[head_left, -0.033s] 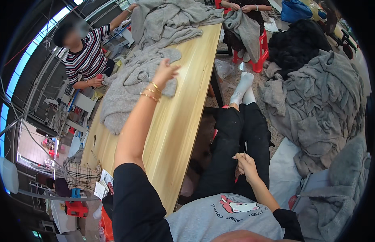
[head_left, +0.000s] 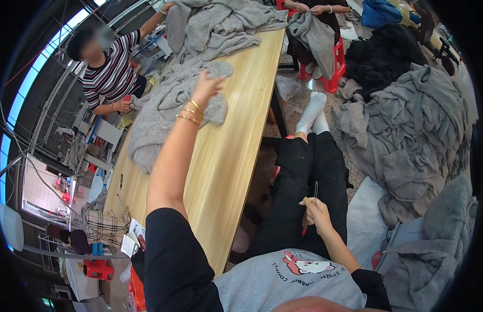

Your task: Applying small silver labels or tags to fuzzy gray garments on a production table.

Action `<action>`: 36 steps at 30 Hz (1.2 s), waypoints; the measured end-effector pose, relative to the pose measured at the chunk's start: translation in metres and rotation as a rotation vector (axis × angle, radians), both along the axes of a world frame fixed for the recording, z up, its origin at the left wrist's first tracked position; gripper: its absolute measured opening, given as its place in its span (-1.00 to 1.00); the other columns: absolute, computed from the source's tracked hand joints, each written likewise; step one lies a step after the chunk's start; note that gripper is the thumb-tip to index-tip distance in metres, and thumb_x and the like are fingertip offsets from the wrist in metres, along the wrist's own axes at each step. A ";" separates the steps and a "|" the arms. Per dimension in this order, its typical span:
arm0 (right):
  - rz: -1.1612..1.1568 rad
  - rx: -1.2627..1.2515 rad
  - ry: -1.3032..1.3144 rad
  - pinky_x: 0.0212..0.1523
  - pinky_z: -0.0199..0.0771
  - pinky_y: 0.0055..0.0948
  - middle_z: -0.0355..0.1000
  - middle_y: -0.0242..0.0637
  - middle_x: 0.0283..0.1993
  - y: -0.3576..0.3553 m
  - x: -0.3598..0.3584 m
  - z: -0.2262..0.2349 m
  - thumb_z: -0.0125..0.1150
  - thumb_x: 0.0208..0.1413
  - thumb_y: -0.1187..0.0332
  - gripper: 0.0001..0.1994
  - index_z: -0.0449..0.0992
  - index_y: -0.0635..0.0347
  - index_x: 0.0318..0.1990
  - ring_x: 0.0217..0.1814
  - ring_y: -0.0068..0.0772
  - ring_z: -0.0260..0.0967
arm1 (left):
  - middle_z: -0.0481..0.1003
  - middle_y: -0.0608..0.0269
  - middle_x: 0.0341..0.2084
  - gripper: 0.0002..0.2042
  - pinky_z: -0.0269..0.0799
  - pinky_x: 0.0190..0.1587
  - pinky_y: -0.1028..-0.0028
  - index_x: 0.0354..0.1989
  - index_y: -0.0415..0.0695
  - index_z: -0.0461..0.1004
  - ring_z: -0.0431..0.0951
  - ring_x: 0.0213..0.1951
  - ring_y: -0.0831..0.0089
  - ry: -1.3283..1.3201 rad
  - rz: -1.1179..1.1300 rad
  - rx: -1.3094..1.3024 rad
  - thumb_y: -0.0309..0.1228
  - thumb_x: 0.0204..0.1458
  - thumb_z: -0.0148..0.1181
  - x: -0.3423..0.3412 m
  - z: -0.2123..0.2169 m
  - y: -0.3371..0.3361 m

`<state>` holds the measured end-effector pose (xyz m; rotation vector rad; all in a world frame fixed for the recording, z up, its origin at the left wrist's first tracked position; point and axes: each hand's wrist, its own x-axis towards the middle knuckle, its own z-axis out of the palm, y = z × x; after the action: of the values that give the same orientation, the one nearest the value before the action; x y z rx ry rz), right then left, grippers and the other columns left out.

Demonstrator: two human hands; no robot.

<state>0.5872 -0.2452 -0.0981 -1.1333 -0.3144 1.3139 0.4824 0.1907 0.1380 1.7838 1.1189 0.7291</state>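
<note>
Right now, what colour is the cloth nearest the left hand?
The cloth is grey; head view shows it.

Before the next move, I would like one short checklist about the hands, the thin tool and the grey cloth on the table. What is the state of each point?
1. Thin tool held in right hand: ok.
2. Left hand free of objects: ok, none visible.
3. Left hand touching grey cloth: cannot tell.
4. Grey cloth smooth on table: not ok, rumpled.
5. Co-worker's hand clear of grey cloth: cannot tell.
</note>
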 end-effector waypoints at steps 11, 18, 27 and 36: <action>-0.107 0.060 -0.053 -0.70 -0.06 -0.66 0.03 -0.64 -0.69 0.009 0.014 -0.003 0.09 0.35 0.22 -0.72 0.50 0.28 -0.27 -0.74 -0.79 -0.11 | -0.39 -0.13 0.46 0.22 0.17 0.24 -0.24 0.50 0.09 -0.36 0.02 0.37 -0.22 -0.700 0.163 -0.176 0.20 -0.18 0.42 -0.040 0.033 0.047; -0.185 0.055 -0.203 -0.61 0.05 -0.63 0.04 -0.57 -0.67 0.005 0.025 -0.001 0.01 0.38 0.17 -0.66 0.50 0.33 -0.22 -0.70 -0.73 -0.04 | 0.33 0.09 0.22 -0.48 0.27 0.27 0.04 0.24 -0.05 0.28 0.33 0.23 0.17 -0.862 0.014 0.166 0.01 0.21 0.00 -0.101 -0.030 0.087; -0.126 -0.022 -0.251 -0.67 -0.13 -0.67 0.06 -0.62 -0.65 0.004 0.030 0.011 -0.11 0.42 0.10 -0.60 0.51 0.28 -0.20 -0.69 -0.80 -0.10 | 0.34 0.00 0.24 -0.51 0.25 0.30 0.31 0.25 -0.19 0.34 0.35 0.24 0.24 0.479 -0.301 0.791 -0.19 0.22 0.11 -0.183 -0.112 -0.154; 0.042 0.044 -0.260 -0.64 -0.23 -0.67 0.12 -0.66 -0.60 0.026 0.004 0.022 0.02 0.37 0.21 -0.68 0.55 0.31 -0.05 -0.67 -0.85 -0.13 | 0.62 0.19 -0.13 -0.65 0.44 0.05 0.45 0.01 -0.25 0.55 0.58 -0.04 0.40 0.393 -0.706 -0.295 -0.23 0.22 0.17 -0.182 -0.017 -0.176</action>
<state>0.5908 -0.2190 -0.0760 -1.2678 -0.5580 1.1905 0.3003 0.0144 0.1206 1.9197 0.6949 -0.2051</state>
